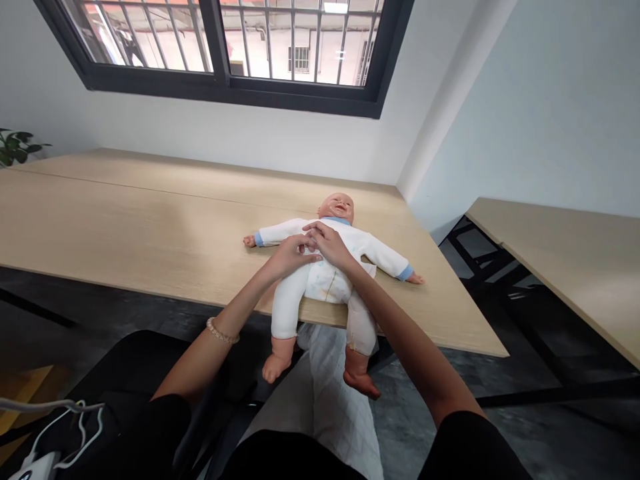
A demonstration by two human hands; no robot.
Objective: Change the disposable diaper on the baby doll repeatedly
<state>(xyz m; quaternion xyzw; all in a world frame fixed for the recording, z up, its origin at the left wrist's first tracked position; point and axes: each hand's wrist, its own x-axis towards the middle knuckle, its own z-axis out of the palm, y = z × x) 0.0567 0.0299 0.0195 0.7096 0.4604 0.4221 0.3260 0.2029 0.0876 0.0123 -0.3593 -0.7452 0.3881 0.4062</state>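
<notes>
A baby doll (341, 203) lies on its back near the table's front edge, arms spread and both lower legs hanging over the edge. It wears a white top (387, 255) with blue collar and cuffs, white leggings and a patterned white piece around the hips. Over the doll's chest, my left hand (296, 255) and my right hand (327, 244) meet with fingers bent inward. Both sets of fingertips are pinched at the front of the top, and the exact bit of cloth between them is hidden. A beaded bracelet (223, 331) circles my left wrist.
The light wooden table (125, 220) stretches far to the left beneath a barred window (300, 47). A second table (565, 247) stands to the right across a gap. Below left are a black chair (145, 353) and white cables (87, 420). A plant (17, 147) shows at far left.
</notes>
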